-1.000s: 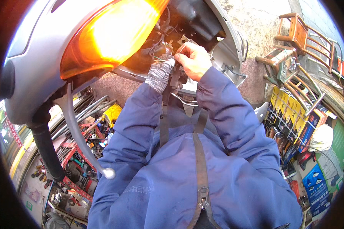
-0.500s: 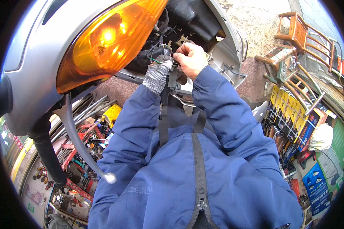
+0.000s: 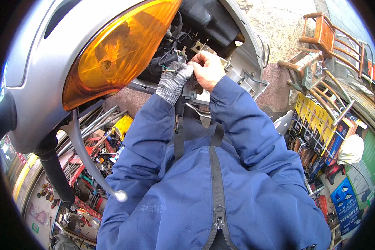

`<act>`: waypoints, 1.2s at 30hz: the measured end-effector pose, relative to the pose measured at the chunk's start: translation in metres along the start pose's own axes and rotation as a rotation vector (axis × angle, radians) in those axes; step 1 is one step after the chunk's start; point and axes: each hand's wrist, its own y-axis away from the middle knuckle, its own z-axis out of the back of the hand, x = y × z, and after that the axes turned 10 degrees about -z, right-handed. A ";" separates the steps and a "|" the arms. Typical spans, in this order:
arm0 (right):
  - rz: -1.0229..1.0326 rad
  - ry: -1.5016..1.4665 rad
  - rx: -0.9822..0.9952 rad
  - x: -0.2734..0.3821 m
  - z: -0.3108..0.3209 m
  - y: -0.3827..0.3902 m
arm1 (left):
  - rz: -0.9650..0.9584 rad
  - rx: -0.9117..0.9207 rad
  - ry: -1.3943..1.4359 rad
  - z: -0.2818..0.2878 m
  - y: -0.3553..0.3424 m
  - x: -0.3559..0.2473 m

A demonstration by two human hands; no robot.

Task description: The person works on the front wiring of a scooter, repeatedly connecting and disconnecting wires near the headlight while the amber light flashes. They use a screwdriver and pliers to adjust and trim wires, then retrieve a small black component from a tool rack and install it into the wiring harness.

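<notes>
A silver scooter (image 3: 33, 75) is filling the upper left, and its front is standing open beside the orange lamp (image 3: 121, 54), exposing a black housing (image 3: 210, 21) and a tangle of dark wires (image 3: 171, 52). Both blue sleeves are reaching toward that opening, and the hands are meeting at its near edge, just below a metal bracket (image 3: 198, 46).

The left hand (image 3: 171, 79), wearing a grey knitted glove, is curling shut, and its grip appears to be grasping a thin green wire (image 3: 166, 69) that is running from the tangle into the glove. The bare right hand (image 3: 208, 70) is bringing thumb and forefinger together against the gloved fingertips. Its grip is pinching closed, but whatever is lying between the fingertips is too small and too well covered to tell.

Judging by this pose, the person is doing fine finger work on the wiring, probably handling a wire end, with the left hand steadying and the right hand working. The next move is likely calling for a steady left grip, a small, precise right-hand pinch, and enough slack so that the thin wire is not straining.
</notes>
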 end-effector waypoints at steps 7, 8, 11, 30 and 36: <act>-0.080 -0.155 0.062 -0.003 0.004 0.001 | -0.037 -0.054 -0.172 -0.016 0.015 -0.021; -0.087 -0.163 0.063 -0.002 0.005 0.002 | -0.073 -0.040 -0.262 -0.016 0.015 -0.022; -0.109 -0.165 0.060 -0.001 0.006 0.003 | -0.074 -0.047 -0.366 -0.018 0.015 -0.022; -0.311 -0.447 0.124 0.001 0.005 0.013 | 0.307 0.071 0.576 -0.007 0.018 -0.004; -0.264 -0.440 0.127 0.001 0.005 0.016 | 0.310 0.056 0.319 -0.005 0.016 -0.003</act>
